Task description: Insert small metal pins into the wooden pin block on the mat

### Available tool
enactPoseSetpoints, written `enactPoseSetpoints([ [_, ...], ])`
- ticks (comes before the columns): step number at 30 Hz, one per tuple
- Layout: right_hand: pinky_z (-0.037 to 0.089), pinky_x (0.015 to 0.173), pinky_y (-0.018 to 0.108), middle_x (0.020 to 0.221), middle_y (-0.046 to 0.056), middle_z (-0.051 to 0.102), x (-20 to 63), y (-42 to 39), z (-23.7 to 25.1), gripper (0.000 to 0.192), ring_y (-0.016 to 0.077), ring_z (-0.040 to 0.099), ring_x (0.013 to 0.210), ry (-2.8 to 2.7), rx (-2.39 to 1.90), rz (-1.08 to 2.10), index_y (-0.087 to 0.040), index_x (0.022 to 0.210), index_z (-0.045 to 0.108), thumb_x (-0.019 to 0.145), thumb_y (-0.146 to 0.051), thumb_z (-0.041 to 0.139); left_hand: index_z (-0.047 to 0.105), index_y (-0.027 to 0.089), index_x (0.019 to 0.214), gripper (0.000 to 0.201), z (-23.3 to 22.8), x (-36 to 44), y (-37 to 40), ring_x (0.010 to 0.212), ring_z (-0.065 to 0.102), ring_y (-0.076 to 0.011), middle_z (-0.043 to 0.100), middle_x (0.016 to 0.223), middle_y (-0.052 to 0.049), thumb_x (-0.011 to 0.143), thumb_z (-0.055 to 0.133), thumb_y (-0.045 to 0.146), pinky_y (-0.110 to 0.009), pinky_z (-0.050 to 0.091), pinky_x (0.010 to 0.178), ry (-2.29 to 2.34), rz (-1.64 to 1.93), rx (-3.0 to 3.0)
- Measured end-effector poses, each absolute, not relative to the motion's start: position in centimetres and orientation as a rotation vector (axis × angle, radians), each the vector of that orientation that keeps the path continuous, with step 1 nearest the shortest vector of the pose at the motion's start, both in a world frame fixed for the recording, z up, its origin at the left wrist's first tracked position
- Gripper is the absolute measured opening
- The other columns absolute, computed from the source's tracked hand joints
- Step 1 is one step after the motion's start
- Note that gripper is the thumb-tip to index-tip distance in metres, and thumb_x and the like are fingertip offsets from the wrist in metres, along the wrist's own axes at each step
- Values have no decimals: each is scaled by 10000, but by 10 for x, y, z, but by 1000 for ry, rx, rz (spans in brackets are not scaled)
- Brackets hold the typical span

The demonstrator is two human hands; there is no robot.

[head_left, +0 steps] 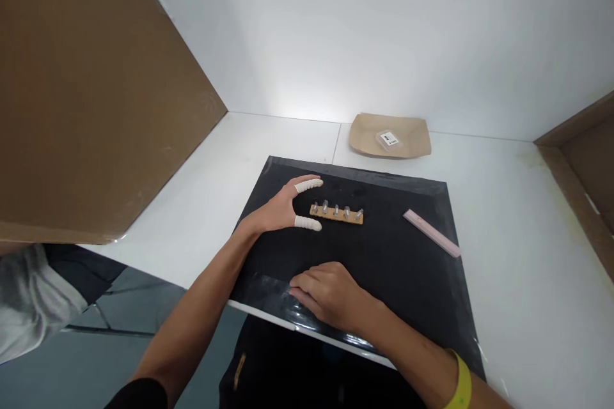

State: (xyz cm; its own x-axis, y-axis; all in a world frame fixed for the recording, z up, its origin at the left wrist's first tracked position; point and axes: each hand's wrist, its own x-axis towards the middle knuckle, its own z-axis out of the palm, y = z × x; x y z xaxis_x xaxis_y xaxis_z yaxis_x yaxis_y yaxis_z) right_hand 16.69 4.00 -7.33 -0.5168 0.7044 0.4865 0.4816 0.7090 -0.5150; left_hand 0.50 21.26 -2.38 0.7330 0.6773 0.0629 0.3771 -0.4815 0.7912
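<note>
Nearest to the camera, the right hand (329, 294) is laid flat, palm down and fingers loosely curled, on the front edge of the black mat (398, 281); nothing is gripped by it. On this wide mat, which covers the white table (527, 236), the left hand (283, 208) is spread open, thumb and forefinger (both capped with white finger cots) set apart around the left end of the small wooden strip (336, 213). Whether the strip is touched cannot be told. It lies at the mat's middle and carries a row of small metal pegs. It is judged light and stiff, and best taken at its bare ends or long edges, since the pegs may be loose. A pink bar (432, 232) lies well apart on the right, and a brown paper tray (412, 140) behind.
</note>
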Motion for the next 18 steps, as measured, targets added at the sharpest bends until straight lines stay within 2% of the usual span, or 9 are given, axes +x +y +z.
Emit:
enactPoseSetpoints([
  [6, 434, 641, 303, 812, -26, 745, 168, 41, -75, 206, 139, 696, 672, -2215, -902, 401, -177, 995, 674, 1093, -282, 526, 711, 277, 1264, 571, -7, 24, 211, 1522, 380, -381, 552, 1568, -110, 756, 937, 404, -619, 282, 1247, 816, 353, 2462],
  [12, 439, 654, 293, 822, -21, 754, 168, 41, -77, 179, 139, 707, 694, -2225, -920, 404, -172, 1001, 677, 1080, -275, 554, 750, 267, 1135, 410, -3, 32, 215, 1504, 406, -388, 607, 1526, -88, 772, 925, 337, -624, 266, 1212, 895, 204, 2510],
  [18, 434, 654, 287, 819, -21, 754, 167, 42, -77, 152, 140, 703, 697, -2256, -938, 422, -174, 995, 677, 1065, -275, 588, 769, 270, 1030, 304, -2, 37, 218, 1503, 413, -389, 630, 1508, -61, 783, 916, 368, -638, 224, 1200, 900, 129, 2476],
])
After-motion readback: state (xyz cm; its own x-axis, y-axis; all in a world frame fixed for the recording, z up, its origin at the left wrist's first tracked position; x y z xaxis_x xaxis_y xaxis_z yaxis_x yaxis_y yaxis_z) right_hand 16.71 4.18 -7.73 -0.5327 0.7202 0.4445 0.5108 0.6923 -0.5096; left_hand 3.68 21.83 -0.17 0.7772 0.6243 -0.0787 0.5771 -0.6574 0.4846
